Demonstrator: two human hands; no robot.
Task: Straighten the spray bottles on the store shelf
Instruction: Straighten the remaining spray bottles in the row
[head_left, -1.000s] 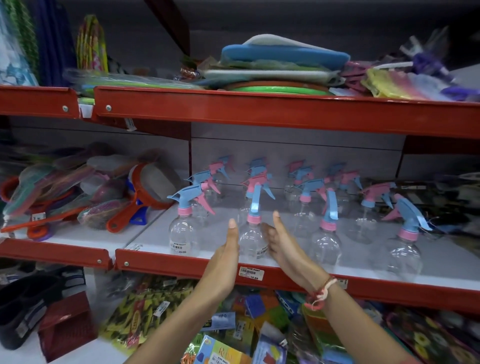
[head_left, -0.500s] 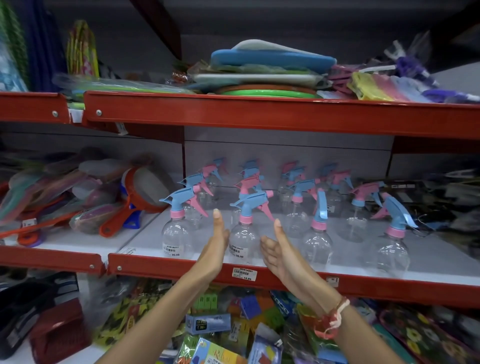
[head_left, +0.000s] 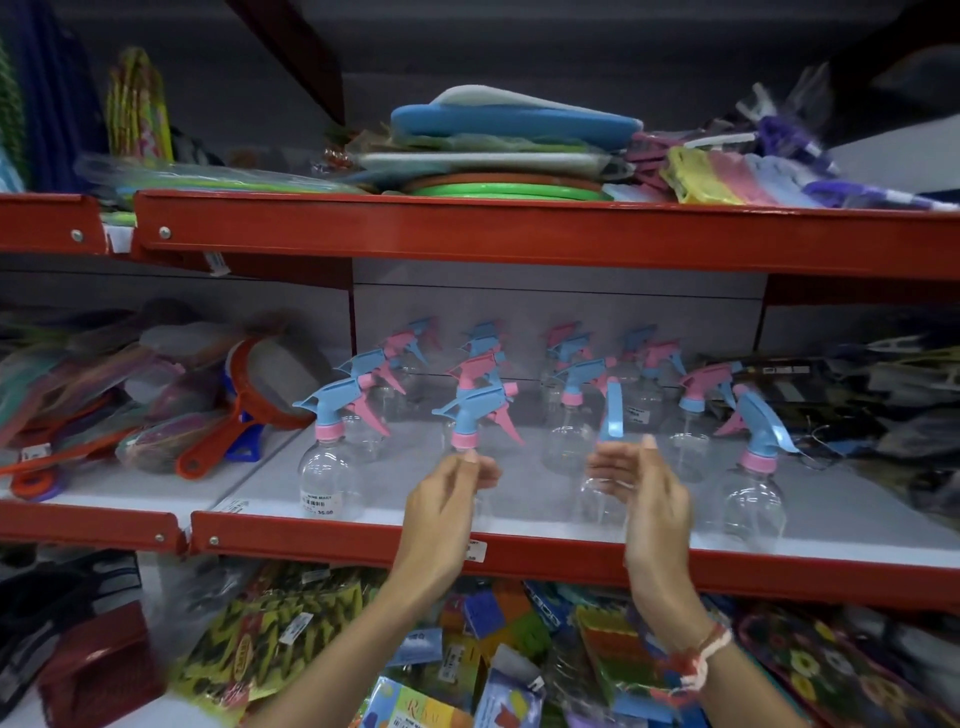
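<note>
— Now, head view: what has changed?
— Both hands have parted. The left hand (head_left: 447, 499) pinches the second front spray bottle (head_left: 470, 415), turned into line; the right hand (head_left: 641, 488) curls open at the third bottle (head_left: 613, 410) on the shelf (head_left: 519, 558), nozzle end-on.
— Meaning?
— Likely one straightened, next due.

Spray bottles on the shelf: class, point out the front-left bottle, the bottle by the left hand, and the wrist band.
Front-left spray bottle (head_left: 326, 480), head view, on its clear body.
Spray bottle by the left hand (head_left: 470, 410), head view, on its blue head.
Wrist band (head_left: 698, 657), head view, on the right wrist's cord.
</note>
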